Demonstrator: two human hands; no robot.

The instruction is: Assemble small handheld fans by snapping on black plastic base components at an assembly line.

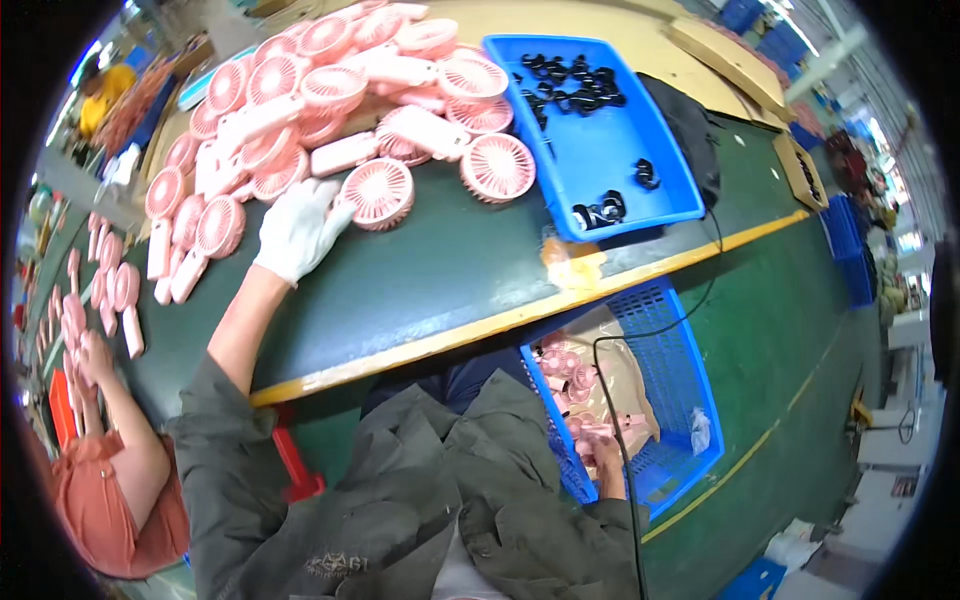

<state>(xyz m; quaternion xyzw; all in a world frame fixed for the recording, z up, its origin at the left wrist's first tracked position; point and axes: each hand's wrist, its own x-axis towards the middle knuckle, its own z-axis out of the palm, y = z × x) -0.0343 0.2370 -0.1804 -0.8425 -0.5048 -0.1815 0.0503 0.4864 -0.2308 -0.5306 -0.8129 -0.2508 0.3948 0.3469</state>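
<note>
Nearby, on the left half of the dark green bench with a yellow front edge [440,270], the left hand [303,230], in a white fabric glove, reaches past that edge to the near side of a heap of pale pink plastic handheld fans [270,120]. Its fingertips and thumb lie against the left rim of one round-headed pink fan [377,193], whose grille faces up just right of the fingers; the hand hides what is under it, so I cannot tell whether it pinches anything. The heap spreads from the hand toward the bench's far edge, with more fans to its left. The right hand [605,455] is down beyond the front edge, inside a blue perforated plastic crate [705,440], among small pink fans [575,375] on a tan liner [605,330]. Its fingers lie over pink pieces near the crate's near left corner, too small to tell if they are closed on one. Right of the heap, a blue rectangular plastic tray [600,150] of glossy black parts [575,85] stands near the front edge. Beyond the bench's left end, a co-worker's hand [93,358] touches more pink fans.
</note>
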